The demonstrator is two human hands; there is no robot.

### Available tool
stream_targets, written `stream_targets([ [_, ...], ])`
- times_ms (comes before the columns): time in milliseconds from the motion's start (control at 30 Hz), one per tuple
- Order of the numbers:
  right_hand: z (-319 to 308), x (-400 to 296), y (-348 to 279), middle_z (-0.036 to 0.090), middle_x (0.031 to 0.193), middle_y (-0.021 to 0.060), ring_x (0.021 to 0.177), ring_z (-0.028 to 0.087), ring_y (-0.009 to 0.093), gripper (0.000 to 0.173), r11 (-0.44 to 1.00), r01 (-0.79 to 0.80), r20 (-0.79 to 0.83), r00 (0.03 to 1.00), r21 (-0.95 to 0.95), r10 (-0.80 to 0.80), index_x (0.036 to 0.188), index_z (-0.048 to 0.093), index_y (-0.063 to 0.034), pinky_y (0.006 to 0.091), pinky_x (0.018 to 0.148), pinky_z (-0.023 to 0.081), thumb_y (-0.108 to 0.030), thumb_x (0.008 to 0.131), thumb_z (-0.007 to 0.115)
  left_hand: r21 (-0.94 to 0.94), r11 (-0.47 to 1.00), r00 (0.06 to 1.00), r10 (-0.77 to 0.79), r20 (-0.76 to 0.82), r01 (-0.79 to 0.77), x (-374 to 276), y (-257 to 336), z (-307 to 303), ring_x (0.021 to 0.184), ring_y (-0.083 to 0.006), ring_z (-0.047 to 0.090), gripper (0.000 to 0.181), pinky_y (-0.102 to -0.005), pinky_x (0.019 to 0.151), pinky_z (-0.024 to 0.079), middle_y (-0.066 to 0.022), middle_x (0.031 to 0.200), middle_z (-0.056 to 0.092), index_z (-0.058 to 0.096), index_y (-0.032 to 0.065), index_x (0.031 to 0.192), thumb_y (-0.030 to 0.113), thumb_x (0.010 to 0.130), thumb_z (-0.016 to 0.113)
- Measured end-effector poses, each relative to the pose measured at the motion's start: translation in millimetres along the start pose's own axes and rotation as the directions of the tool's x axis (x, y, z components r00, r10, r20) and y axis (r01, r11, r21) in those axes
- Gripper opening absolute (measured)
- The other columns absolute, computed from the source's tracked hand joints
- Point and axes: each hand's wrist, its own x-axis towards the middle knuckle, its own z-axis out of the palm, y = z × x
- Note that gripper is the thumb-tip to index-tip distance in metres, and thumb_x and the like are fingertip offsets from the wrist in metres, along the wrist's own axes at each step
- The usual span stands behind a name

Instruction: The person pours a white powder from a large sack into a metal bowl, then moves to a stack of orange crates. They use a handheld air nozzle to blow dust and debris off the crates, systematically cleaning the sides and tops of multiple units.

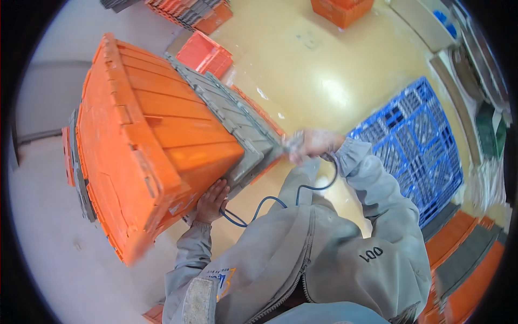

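Note:
A stack of plastic crates stands in front of me on the left, with a large orange crate [178, 117] at the top and a grey crate [251, 141] under it. My left hand [212, 201] lies against the lower side of the orange crate near its corner, fingers spread. My right hand [311, 143] is beside the grey crate's corner; it is blurred, and whether it grips anything cannot be told. A dark blue cable [269, 198] runs in loops from near my left hand, in front of my jacket, to my right wrist.
A blue plastic pallet [417, 158] lies on the floor at the right. Orange and grey crates [461, 251] are stacked at the lower right. A red crate [204, 54] stands beyond the stack, with more crates [342, 12] at the far side. Boards line the right edge.

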Motion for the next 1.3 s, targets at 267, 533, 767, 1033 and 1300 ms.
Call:
stream_targets([
  [267, -51.4, 39.5, -124.0, 0.066, 0.092, 0.0084, 0.081, 0.061, 0.015, 0.031, 0.887, 0.227, 0.297, 0.949, -0.401, -0.108, 0.110, 0.063, -0.0060, 0.0280, 0.074, 0.048, -0.018, 0.082, 0.062, -0.382, 0.775, 0.829, -0.557, -0.039, 0.503, -9.9, 35.1, 18.3, 0.110, -0.0316, 0.052, 0.029, -0.0413, 0.091, 0.043, -0.0130, 0.115, 0.057, 0.059, 0.0075, 0.110, 0.009, 0.082, 0.051],
  [533, -179.9, 86.9, -250.2, 0.066, 0.080, 0.0039, 0.071, 0.061, 0.012, 0.029, 0.953, 0.207, -0.537, 0.790, -0.221, -0.296, 0.109, 0.062, -0.0029, 0.0277, 0.064, 0.049, -0.015, 0.082, 0.060, -0.432, 0.638, 0.605, -0.762, -0.231, 0.638, 24.3, 69.6, 15.5, 0.103, -0.0350, 0.052, 0.026, -0.0451, 0.091, 0.038, -0.0158, 0.106, 0.058, 0.060, 0.0064, 0.107, 0.012, 0.085, 0.047],
  [767, -120.0, 80.9, -334.4, 0.061, 0.112, 0.0058, 0.100, 0.057, 0.013, 0.038, 0.606, 0.673, 0.746, 0.639, -0.424, -0.189, 0.118, 0.060, -0.0121, 0.0276, 0.083, 0.047, -0.028, 0.083, 0.065, -0.528, 0.351, 0.183, -0.921, -0.344, 0.773, 104.0, 128.4, 17.0, 0.097, -0.0363, 0.053, 0.027, -0.0457, 0.090, 0.036, -0.0179, 0.104, 0.057, 0.059, 0.0018, 0.102, 0.019, 0.092, 0.041],
  [1033, -245.1, 213.1, -498.8, 0.067, 0.082, 0.0044, 0.065, 0.062, 0.014, 0.035, 0.413, 0.526, 0.028, 0.641, -0.743, -0.767, 0.115, 0.061, -0.0109, 0.0307, 0.062, 0.051, -0.022, 0.082, 0.058, -0.983, -0.022, -0.591, -0.801, -0.093, 0.184, 196.1, 195.6, 47.7, 0.065, -0.0125, 0.052, 0.040, -0.0249, 0.058, 0.043, -0.0069, 0.074, 0.055, 0.058, 0.0012, 0.094, 0.036, 0.097, 0.037],
  [1300, -187.3, 169.8, -251.8, 0.063, 0.107, 0.0123, 0.097, 0.059, 0.027, 0.040, 0.576, 0.777, 0.910, 0.394, -0.254, -0.130, 0.117, 0.057, -0.0107, 0.0356, 0.086, 0.047, -0.026, 0.081, 0.057, -0.952, -0.134, -0.694, -0.658, 0.294, -0.277, 387.6, 248.4, 145.5, 0.037, -0.0054, 0.031, 0.036, -0.0225, 0.032, 0.025, 0.0041, 0.048, 0.030, 0.053, 0.0054, 0.088, 0.037, 0.097, 0.040],
])
